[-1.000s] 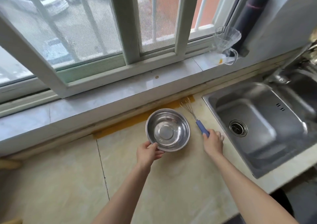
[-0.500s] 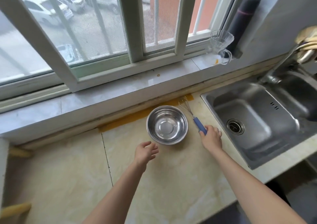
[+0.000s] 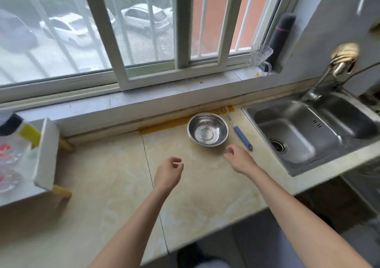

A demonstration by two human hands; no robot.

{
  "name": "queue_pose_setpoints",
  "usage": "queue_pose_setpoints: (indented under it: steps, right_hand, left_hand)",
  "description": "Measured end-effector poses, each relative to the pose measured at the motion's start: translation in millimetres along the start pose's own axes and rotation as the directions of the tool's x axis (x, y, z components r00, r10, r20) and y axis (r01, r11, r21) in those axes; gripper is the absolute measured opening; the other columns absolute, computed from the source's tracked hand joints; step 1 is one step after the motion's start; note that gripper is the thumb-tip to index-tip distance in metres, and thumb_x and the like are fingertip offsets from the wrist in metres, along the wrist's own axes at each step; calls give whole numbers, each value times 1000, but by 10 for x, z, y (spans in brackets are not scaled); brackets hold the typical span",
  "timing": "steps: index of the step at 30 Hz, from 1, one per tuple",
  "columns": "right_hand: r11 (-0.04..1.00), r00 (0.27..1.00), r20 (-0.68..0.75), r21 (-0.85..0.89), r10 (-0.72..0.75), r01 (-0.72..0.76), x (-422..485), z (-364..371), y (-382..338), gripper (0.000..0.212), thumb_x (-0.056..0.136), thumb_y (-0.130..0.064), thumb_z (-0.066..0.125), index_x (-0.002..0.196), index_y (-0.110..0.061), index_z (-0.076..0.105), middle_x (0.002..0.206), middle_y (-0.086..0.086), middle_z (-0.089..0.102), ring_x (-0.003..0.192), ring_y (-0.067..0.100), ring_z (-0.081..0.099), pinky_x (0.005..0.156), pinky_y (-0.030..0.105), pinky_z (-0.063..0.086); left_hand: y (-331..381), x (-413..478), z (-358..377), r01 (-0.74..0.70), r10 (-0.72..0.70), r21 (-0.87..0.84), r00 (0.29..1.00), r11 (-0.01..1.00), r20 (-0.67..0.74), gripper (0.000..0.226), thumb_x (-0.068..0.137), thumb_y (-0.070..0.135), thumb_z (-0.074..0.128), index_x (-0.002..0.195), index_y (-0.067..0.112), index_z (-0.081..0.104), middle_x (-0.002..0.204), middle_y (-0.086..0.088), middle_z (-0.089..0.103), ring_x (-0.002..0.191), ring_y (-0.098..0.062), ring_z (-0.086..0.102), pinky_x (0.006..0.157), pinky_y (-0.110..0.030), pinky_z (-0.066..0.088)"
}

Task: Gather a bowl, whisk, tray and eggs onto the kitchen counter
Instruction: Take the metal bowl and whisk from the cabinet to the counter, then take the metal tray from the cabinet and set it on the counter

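Observation:
A steel bowl (image 3: pixel 207 129) stands empty on the beige counter (image 3: pixel 195 189) near the window wall. Just right of it lies a wire whisk with a blue handle (image 3: pixel 242 137), its wires pointing at the wall. My left hand (image 3: pixel 168 172) hovers over the counter in front of the bowl, fingers loosely curled, holding nothing. My right hand (image 3: pixel 239 158) hangs just in front of the whisk's handle end, off it, fingers apart and empty. No tray or eggs are in view.
A steel sink (image 3: pixel 304 132) with a tap (image 3: pixel 329 78) fills the right side. At the left edge stands a white rack (image 3: pixel 44 154) with glassware. A glass cup (image 3: pixel 260 59) and a dark flask (image 3: pixel 280 37) sit on the windowsill.
My left hand let go of the bowl's rim and my right hand released the whisk handle. Both hands pulled back toward me, and the view widened to show the rack at left.

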State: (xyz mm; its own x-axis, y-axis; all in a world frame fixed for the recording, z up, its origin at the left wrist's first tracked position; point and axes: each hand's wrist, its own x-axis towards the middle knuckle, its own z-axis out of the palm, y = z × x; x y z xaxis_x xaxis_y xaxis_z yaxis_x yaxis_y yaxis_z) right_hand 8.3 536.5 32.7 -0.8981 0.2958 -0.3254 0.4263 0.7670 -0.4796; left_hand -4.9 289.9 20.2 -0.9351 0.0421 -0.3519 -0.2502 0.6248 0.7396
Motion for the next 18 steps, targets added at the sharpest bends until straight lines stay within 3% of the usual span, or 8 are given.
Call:
queue_pose_setpoints:
  steps: [8, 18]
  right_hand:
    - [984, 986, -43, -84, -160, 156, -1109, 187, -74, 42, 93, -32, 54, 131, -13, 50, 133, 8, 51, 121, 24, 50, 101, 34, 39]
    - [984, 988, -30, -96, -152, 148, -2217, 468, 322, 41, 89, -28, 60, 127, -13, 54, 128, 8, 52, 119, 24, 52, 102, 36, 41]
  left_hand:
    - [-355, -1051, -99, -240, 267, 252, 960, 937, -78, 29, 90, 35, 54, 118, 29, 59, 115, 9, 66, 107, -12, 60, 84, -33, 51]
    - [-734, -1949, 142, -319, 341, 289, 940, 902, -26, 32, 89, 32, 56, 120, 24, 59, 119, 7, 64, 110, -14, 59, 83, -32, 48]
